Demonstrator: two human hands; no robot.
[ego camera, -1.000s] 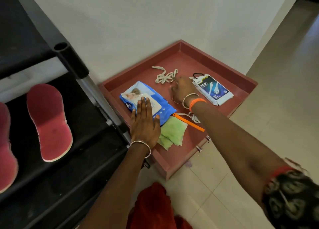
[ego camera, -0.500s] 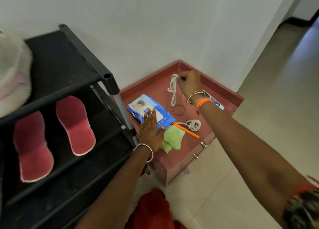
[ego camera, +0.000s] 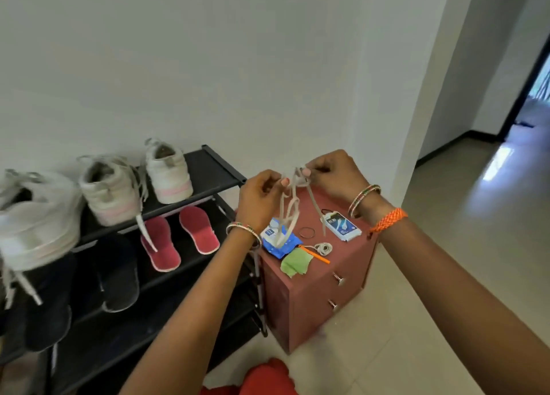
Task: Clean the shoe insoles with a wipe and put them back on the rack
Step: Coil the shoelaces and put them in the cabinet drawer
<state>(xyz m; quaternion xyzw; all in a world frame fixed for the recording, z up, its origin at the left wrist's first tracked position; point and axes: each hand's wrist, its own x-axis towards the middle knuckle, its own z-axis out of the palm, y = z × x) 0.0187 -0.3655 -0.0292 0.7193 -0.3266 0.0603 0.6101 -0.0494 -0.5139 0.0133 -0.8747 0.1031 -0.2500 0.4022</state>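
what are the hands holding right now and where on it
Both hands, left and right, pinch a pale shoelace near its top; its loops dangle below.

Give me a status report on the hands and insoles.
Both hands, left and right, pinch a shoelace. Insoles on rack. Wipes untouched.

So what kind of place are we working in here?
Most likely a home hallway or entryway: a black shoe rack with white sneakers and red insoles against a plain wall, a small red drawer cabinet beside it, tiled floor.

The red cabinet (ego camera: 351, 263) top bears a wipes pack (ego camera: 284, 245), green cloth (ego camera: 296, 262) and perhaps a boxed cable (ego camera: 342, 226).
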